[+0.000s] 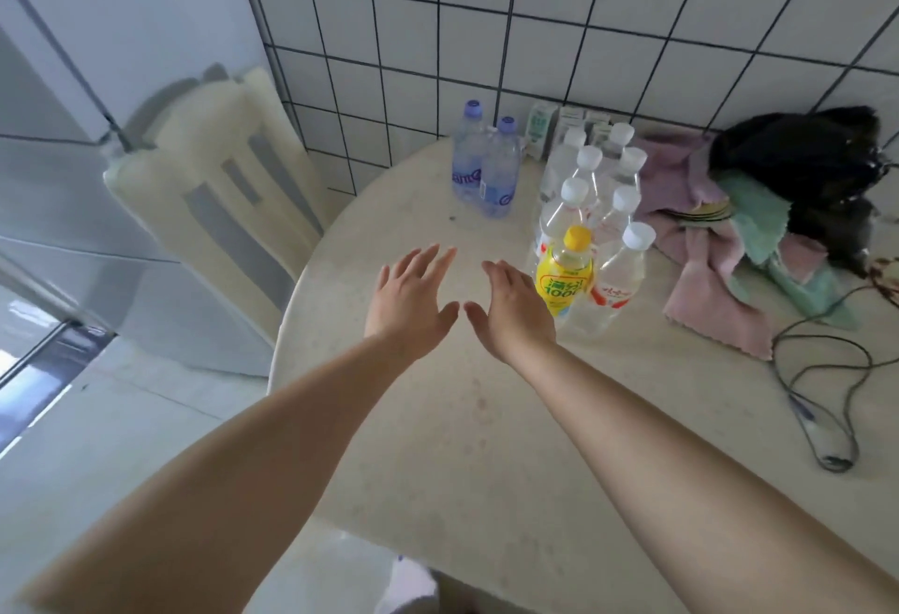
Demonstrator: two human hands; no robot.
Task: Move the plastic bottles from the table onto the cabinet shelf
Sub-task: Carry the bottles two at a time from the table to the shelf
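"100" on yellow-capped bottle (pixel 564 273)

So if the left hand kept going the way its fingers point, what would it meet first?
Probably bare table first, then the two purple-capped bottles near the wall. The left hand is open and points up and slightly right toward them, though its height above the table is unclear.

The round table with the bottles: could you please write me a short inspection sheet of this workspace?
Surface: round cream table, faint stains.
Job's things: two blue-capped clear bottles; yellow-capped yellow-label bottle; white-capped clear bottles clustered upright.
Clutter: pink and green cloths, black bundle, small cartons.
Hands: left hand and right hand open, holding nothing.
Cables: black cable at right.
Surroundings: cream chair, white tiled wall.
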